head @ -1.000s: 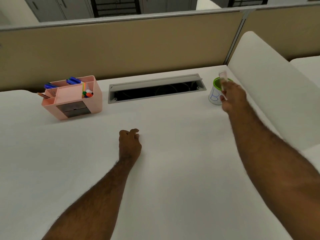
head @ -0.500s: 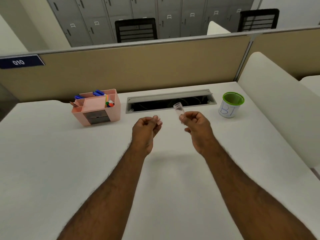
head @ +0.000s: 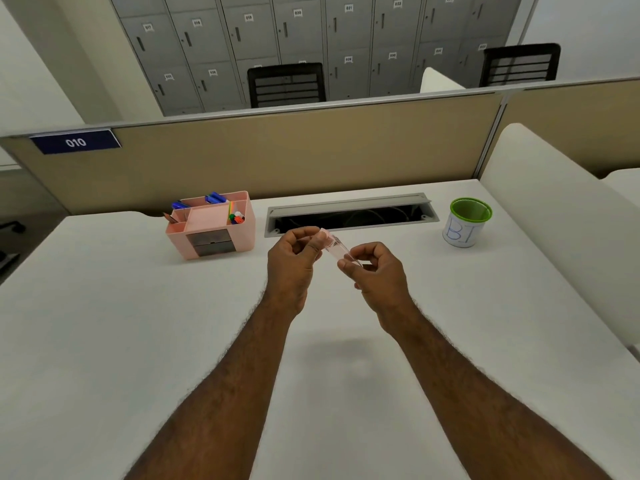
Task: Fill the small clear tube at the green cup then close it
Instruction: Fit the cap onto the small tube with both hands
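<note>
The small clear tube (head: pixel 337 249) is held above the middle of the white desk, tilted with its top toward the left. My right hand (head: pixel 375 271) pinches its lower end. My left hand (head: pixel 294 259) has its thumb and fingers closed on the tube's top end, where a small cap seems to sit; the cap itself is mostly hidden. The green-rimmed white cup (head: pixel 465 221), marked with blue letters, stands upright at the back right of the desk, well apart from both hands.
A pink desk organiser (head: pixel 211 225) with pens stands at the back left. An open grey cable tray (head: pixel 349 214) is set into the desk behind my hands. A tan partition (head: pixel 311 154) closes the back, and a white padded divider (head: pixel 554 216) runs along the right.
My right hand left the green cup and brought the tube to the middle of the desk. My left hand rose from the desk and closed on the tube's top. The view tilted up.
</note>
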Available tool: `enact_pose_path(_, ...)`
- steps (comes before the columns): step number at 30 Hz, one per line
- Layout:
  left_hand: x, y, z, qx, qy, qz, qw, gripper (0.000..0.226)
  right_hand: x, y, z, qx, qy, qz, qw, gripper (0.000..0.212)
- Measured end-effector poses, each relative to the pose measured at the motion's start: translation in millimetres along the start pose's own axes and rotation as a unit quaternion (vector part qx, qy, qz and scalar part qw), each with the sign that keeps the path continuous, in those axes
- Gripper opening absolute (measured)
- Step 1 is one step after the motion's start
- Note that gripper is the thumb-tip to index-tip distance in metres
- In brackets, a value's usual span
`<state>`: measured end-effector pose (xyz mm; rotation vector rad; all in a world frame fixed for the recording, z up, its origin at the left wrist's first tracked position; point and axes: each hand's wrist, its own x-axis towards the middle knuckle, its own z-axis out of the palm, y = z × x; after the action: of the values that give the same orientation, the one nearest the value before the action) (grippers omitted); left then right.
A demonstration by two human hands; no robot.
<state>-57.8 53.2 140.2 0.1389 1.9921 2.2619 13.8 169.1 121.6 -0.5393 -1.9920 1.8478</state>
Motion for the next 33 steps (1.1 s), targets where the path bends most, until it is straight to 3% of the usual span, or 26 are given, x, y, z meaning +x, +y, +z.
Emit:
enact_pose_path(4, -1, 1, -5, 0.043, 0.003, 0.007, 0.999, 0.016, -3, 0, 3, -0.033, 0.004, -0.029, 0.999, 0.026)
enact_pose_path(10, -2, 11, -8, 0.024, -0.011, -0.007, 1.000, 0.019, -8, 1, 11, -0.081, 0.027, -0.097, 0.992, 0.029)
enact_pose_path(16, -3, 16, -11, 0.036, -0.040, 0.006, 0.999, 0.019, -9, 2, 11, -0.091, 0.027, -0.111, 0.989, 0.031)
enact_pose_path(26, -2, 14, -15, -0.001, -0.109, 0.002, 0.994, 0.015, -12, -2, 13, -0.028, -0.005, -0.029, 0.999, 0.025)
enact_pose_path(33, -1, 16, -16, -0.036, -0.153, 0.002, 0.988, 0.013, -15, -11, 11, 0.095, -0.051, 0.045, 0.993, 0.021)
